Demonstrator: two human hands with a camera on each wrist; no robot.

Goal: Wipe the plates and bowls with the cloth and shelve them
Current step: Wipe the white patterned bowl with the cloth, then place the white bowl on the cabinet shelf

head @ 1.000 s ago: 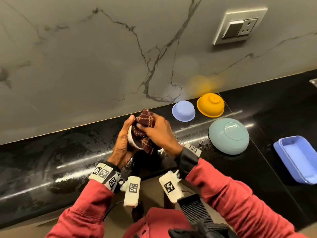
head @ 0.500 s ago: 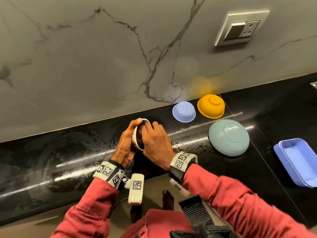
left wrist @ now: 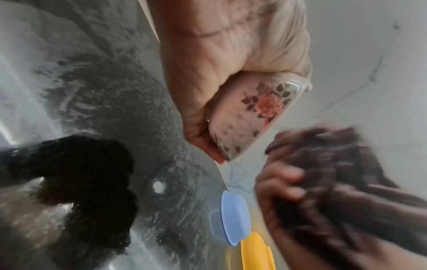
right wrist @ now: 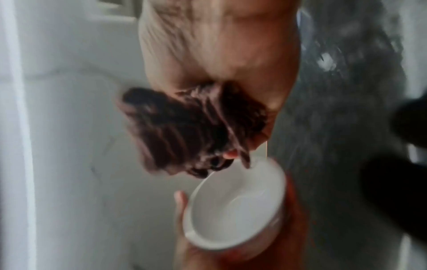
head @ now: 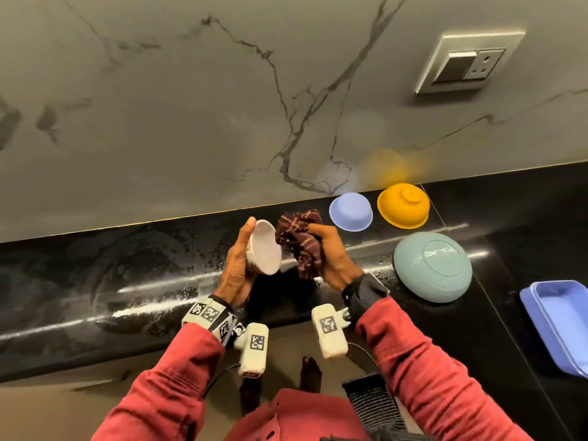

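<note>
- A glossy black countertop ran across the middle of the frame.
- At upper right, a small lilac bowl and a yellow bowl lay upside down, just beside each other.
- Below them lay an upturned teal bowl.
- At the right edge sat a lilac tray.

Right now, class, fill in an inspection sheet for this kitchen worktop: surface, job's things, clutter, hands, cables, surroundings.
Surface: black counter, glossy, streaked with smears.
Job's things: white flowered bowl and dark red cloth, both held above the counter; small blue bowl, yellow bowl and big teal bowl upside down on the counter; blue tray at the right edge.
Clutter: nothing seen.
Hands: left hand grips the white bowl; right hand holds the bunched cloth beside it.
Cables: thin black lead under the left wrist.
Surroundings: marble wall, switch and socket plate.
</note>
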